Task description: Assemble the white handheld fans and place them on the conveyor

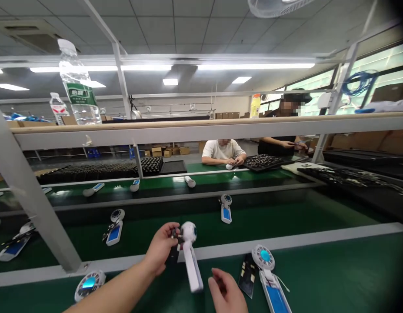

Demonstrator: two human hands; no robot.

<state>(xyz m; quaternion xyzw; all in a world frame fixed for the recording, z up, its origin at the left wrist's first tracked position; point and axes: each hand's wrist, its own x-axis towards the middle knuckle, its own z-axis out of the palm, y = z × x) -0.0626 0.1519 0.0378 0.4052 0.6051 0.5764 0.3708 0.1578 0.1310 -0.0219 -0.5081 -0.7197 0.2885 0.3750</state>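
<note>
My left hand (160, 248) is closed at the head of a white handheld fan (192, 265), thumb and fingers pinching it where small dark parts hang. The fan's white handle points down toward me, tilted slightly. My right hand (228, 292) is below and to the right of the handle, apart from it. Its fingers are loosely curled with a gap at the thumb, and nothing shows in them. Beside it lie a dark board with pale patches (247, 274) and another fan (269, 278) with a blue handle panel. A further fan (89, 284) is partly behind my left forearm.
More fans, such as one (226, 208) ahead and one (114, 227) to the left, lie on the green belt (175, 208). A metal post (34, 191) stands at left; a shelf (188, 132) with bottles crosses ahead. Two people sit or stand beyond, near black trays (264, 161).
</note>
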